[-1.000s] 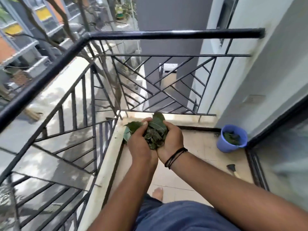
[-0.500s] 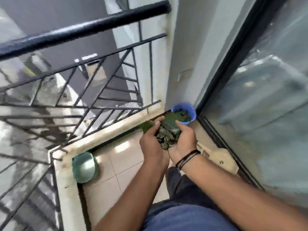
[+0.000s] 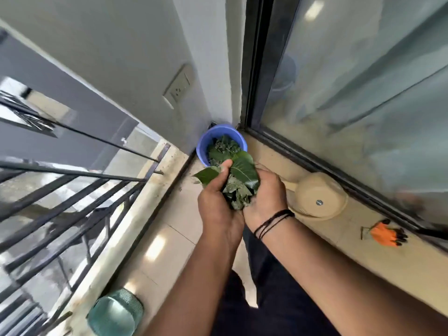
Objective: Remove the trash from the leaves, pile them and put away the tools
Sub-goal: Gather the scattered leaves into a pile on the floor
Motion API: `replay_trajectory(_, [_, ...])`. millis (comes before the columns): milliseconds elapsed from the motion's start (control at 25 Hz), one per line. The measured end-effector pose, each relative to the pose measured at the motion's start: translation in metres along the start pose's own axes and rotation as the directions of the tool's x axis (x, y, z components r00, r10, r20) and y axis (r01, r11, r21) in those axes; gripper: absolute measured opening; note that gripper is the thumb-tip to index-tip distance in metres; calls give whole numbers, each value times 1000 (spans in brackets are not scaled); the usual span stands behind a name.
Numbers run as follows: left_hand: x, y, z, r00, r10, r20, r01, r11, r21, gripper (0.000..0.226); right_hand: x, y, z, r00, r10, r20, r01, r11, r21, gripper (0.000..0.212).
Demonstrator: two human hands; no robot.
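A bunch of green leaves (image 3: 238, 184) is cupped between both my hands. My left hand (image 3: 214, 200) grips it from the left, thumb over the top. My right hand (image 3: 265, 197), with black cords on the wrist, grips it from the right. The bunch hovers just in front of a blue bucket (image 3: 206, 143) in the corner, which holds more leaves (image 3: 221, 149). A beige dustpan (image 3: 317, 196) lies on the sill to the right of my hands. An orange glove (image 3: 385, 234) lies further right on the same sill.
A green basket (image 3: 115, 312) lies on its side by the low kerb at lower left. Black metal railing (image 3: 72, 175) runs along the left. A glass sliding door (image 3: 363, 93) closes the right side. A wall socket (image 3: 179, 87) sits above the bucket.
The view has swung right and closer to the corner. My hands carried the leaf bunch toward the blue bucket, now just in front of its rim. The glove has come into view.
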State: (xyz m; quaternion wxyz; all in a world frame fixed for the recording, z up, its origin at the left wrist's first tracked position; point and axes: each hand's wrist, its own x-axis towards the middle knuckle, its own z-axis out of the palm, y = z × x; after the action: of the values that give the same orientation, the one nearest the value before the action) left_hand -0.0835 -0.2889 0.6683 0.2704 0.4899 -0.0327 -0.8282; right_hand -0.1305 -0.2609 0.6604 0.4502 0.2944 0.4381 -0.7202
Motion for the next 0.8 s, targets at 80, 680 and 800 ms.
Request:
replay_trajectory(80, [72,-8,-12,998,-52,-46,52,999,-11,48,75,12,-4,996,7,-85,-8,1000,-6,61])
replay_trajectory(680, [403,-4,-97,969,-228,-96,247,867,433,57,390,105,-31,871,-23,-491,-37,993,-110,24])
replay_trajectory(800, [418,6,-90,970,-215,-109,241,852,465,57,396,96,-28,909,-13,-417,-104,961,-258,24])
